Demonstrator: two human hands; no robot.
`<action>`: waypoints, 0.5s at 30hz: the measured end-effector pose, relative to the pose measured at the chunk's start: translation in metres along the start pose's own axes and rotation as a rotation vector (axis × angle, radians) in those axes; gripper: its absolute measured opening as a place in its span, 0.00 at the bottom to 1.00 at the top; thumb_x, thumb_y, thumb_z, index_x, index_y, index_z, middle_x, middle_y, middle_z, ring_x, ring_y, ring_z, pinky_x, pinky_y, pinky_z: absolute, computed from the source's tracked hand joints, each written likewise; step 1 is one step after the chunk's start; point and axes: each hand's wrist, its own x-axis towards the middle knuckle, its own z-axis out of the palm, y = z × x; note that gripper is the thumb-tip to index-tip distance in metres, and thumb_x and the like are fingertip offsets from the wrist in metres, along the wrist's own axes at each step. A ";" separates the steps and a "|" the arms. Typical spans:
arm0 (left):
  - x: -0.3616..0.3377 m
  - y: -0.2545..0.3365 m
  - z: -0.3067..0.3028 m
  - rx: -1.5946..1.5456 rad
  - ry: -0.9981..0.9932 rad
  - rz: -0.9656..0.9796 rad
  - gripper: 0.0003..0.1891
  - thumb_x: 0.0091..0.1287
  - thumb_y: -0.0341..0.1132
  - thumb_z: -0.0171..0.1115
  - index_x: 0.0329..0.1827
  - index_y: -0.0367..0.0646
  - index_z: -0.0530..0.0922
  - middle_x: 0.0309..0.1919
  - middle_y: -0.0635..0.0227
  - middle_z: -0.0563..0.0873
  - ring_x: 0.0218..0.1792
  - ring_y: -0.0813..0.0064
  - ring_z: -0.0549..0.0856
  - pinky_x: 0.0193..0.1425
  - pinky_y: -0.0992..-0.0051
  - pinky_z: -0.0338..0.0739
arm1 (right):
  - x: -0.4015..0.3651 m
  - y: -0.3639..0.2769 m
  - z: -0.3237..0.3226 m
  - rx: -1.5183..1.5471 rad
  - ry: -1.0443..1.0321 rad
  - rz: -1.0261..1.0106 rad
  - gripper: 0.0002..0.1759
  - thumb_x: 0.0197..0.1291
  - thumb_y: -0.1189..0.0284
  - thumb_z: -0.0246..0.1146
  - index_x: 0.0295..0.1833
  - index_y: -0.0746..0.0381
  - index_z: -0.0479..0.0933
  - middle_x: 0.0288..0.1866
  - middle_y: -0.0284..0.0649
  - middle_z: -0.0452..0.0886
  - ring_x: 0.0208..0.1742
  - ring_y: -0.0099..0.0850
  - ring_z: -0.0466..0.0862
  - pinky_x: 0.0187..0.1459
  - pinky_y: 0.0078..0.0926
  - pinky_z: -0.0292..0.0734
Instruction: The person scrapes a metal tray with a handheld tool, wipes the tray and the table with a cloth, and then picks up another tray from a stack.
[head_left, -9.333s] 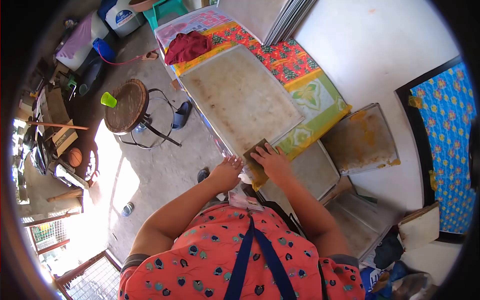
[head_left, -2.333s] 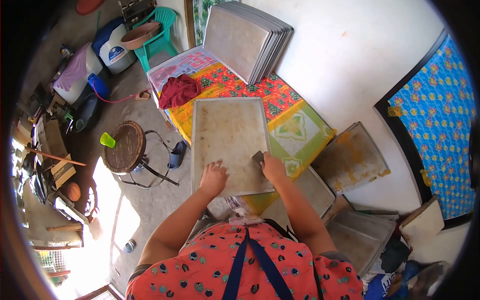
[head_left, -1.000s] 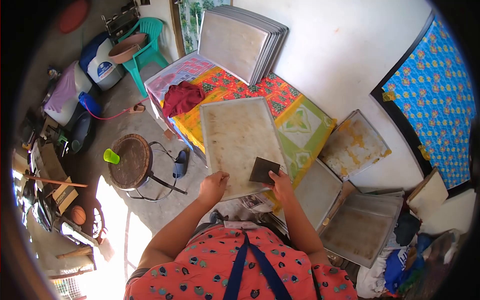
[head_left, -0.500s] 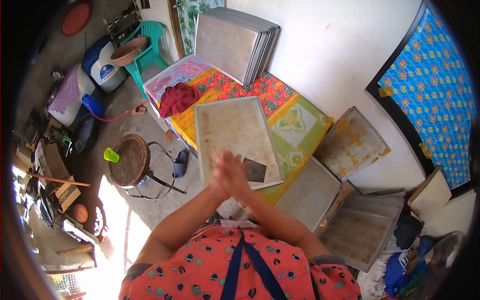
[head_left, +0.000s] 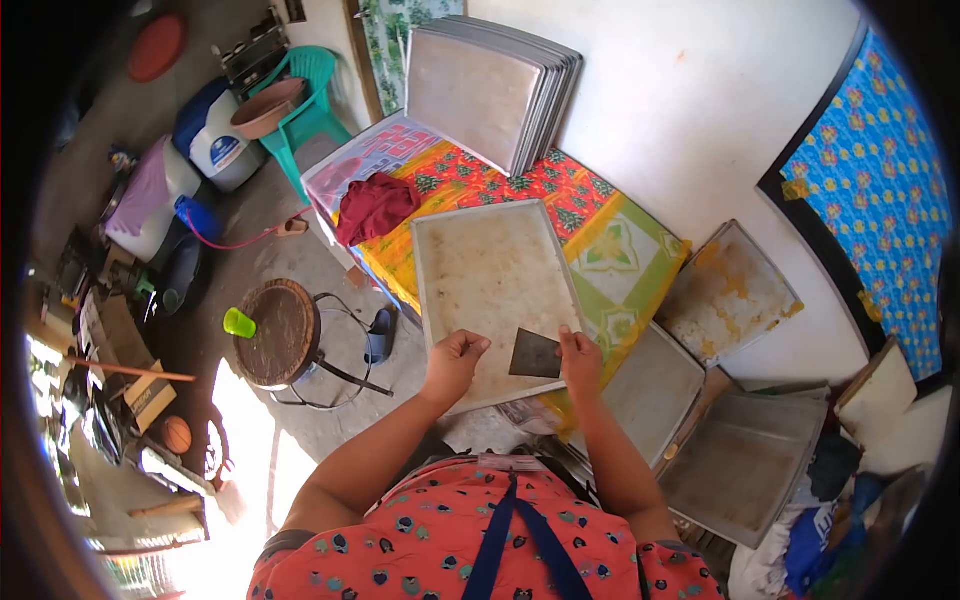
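Note:
A worn flat metal tray point(head_left: 495, 270) with a raised rim lies on the table in front of me. Over its lower right part, my right hand point(head_left: 582, 362) pinches the right edge of a dark, flat rectangular plate point(head_left: 535, 355) between thumb and fingers. The plate sits slightly tilted, at or just above the tray surface. My left hand point(head_left: 456, 362) is above the tray's lower left edge, its fingers curled in toward the thumb; nothing shows in it.
A stack of trays point(head_left: 490, 95) leans on the wall at the table's back, near a maroon cloth point(head_left: 378, 208). More trays point(head_left: 740, 455) stand at the right. A round stool point(head_left: 278, 335) with a green cup point(head_left: 239, 323) is to the left, a green chair point(head_left: 312, 110) beyond.
My hands were clasped together over the tray and have moved apart. The right one has taken hold of the dark plate, which lay on the tray. The view has shifted slightly.

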 end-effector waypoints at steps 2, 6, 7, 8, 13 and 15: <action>0.014 -0.005 -0.017 0.323 -0.101 0.014 0.15 0.65 0.41 0.59 0.51 0.44 0.78 0.51 0.59 0.81 0.47 0.66 0.81 0.42 0.64 0.74 | -0.004 0.003 0.003 -0.297 -0.009 -0.152 0.32 0.63 0.57 0.64 0.67 0.61 0.67 0.50 0.50 0.76 0.46 0.37 0.79 0.46 0.32 0.74; 0.020 0.006 -0.042 0.782 -0.227 0.434 0.20 0.59 0.43 0.62 0.54 0.50 0.76 0.63 0.53 0.72 0.62 0.53 0.72 0.57 0.45 0.66 | -0.022 -0.005 0.040 -0.450 -0.056 -0.348 0.41 0.60 0.54 0.65 0.75 0.52 0.57 0.74 0.59 0.50 0.72 0.56 0.58 0.68 0.45 0.58; 0.022 0.001 -0.044 0.774 -0.186 0.485 0.23 0.57 0.43 0.63 0.56 0.52 0.74 0.65 0.51 0.69 0.65 0.50 0.68 0.60 0.42 0.61 | -0.023 -0.010 0.053 -0.305 -0.098 -0.247 0.43 0.59 0.53 0.65 0.76 0.50 0.54 0.78 0.60 0.41 0.76 0.59 0.51 0.71 0.47 0.53; 0.022 -0.007 -0.044 0.764 -0.143 0.536 0.25 0.56 0.44 0.64 0.59 0.53 0.72 0.68 0.50 0.65 0.68 0.48 0.63 0.62 0.38 0.56 | -0.024 -0.018 0.065 -0.330 -0.066 -0.242 0.43 0.59 0.53 0.65 0.76 0.51 0.55 0.77 0.61 0.44 0.76 0.59 0.51 0.71 0.47 0.53; 0.046 -0.033 -0.080 0.722 -0.166 0.659 0.33 0.55 0.45 0.65 0.66 0.56 0.65 0.71 0.47 0.57 0.72 0.43 0.55 0.67 0.33 0.48 | -0.018 -0.030 0.119 -0.260 0.015 -0.253 0.40 0.60 0.54 0.65 0.74 0.56 0.59 0.73 0.65 0.54 0.75 0.56 0.56 0.71 0.44 0.55; 0.069 -0.047 -0.100 0.673 -0.166 0.695 0.34 0.56 0.46 0.65 0.67 0.56 0.65 0.71 0.48 0.58 0.72 0.43 0.55 0.67 0.34 0.49 | -0.020 -0.029 0.137 -0.301 0.092 -0.227 0.37 0.60 0.56 0.65 0.71 0.58 0.63 0.71 0.64 0.60 0.74 0.55 0.59 0.71 0.42 0.57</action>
